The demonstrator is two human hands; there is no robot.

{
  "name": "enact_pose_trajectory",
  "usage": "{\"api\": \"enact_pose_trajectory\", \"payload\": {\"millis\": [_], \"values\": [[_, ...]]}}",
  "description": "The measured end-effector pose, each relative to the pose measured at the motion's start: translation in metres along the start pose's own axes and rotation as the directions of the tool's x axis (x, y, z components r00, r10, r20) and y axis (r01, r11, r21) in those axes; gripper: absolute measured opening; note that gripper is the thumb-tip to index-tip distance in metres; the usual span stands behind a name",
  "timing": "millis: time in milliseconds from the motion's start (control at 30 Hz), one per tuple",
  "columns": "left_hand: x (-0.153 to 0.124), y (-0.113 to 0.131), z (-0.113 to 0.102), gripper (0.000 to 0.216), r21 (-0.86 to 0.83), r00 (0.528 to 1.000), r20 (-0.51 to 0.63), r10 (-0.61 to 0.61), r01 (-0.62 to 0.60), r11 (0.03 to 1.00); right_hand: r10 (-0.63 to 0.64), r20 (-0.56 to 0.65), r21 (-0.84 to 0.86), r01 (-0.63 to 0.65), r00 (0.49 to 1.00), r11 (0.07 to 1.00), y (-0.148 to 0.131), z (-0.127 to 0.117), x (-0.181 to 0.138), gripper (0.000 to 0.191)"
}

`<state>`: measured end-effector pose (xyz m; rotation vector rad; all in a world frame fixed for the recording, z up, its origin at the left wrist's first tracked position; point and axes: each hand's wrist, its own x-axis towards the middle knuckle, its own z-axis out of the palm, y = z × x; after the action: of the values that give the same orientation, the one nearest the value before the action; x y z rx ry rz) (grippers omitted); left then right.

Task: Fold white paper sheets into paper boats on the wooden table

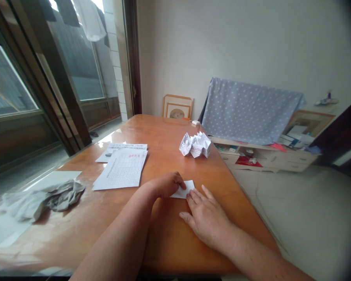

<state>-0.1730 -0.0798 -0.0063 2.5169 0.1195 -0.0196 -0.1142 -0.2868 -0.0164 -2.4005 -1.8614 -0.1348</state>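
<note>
A small folded piece of white paper lies flat on the brown table between my hands. My left hand is closed, its fingers curled over the paper's left part and hiding it. My right hand lies open, palm down, with its fingertips on the paper's right edge and the thumb stretched out to the left. Farther back stands a cluster of folded paper shapes, white with printed marks.
Printed sheets lie stacked to the left. A crumpled grey cloth rests near the left edge. At the table's far end is a small white box. A low white cabinet stands beyond the table's right edge.
</note>
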Motion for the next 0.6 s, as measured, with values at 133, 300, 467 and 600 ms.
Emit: {"api": "enact_pose_trajectory", "payload": {"millis": [133, 300, 467, 600], "values": [[0.0, 0.002, 0.001, 0.048, -0.008, 1.0, -0.018, -0.015, 0.015, 1.0, 0.018, -0.003, -0.011, -0.019, 1.0, 1.0, -0.008, -0.002, 0.003, 0.07], [0.002, 0.002, 0.003, 0.047, -0.076, 0.999, 0.007, -0.047, 0.047, 0.996, -0.01, -0.016, 0.072, 0.011, 1.0, 0.997, -0.02, 0.001, 0.006, 0.07], [0.003, 0.002, 0.004, 0.046, -0.117, 0.995, 0.046, -0.089, 0.094, 0.989, 0.001, -0.011, 0.117, 0.001, 1.0, 0.993, -0.034, 0.003, 0.01, 0.077], [0.003, 0.002, 0.004, 0.046, -0.091, 0.994, 0.036, -0.1, 0.103, 0.991, -0.03, -0.017, 0.122, 0.032, 0.999, 0.992, -0.046, 0.001, 0.015, 0.076]]}}
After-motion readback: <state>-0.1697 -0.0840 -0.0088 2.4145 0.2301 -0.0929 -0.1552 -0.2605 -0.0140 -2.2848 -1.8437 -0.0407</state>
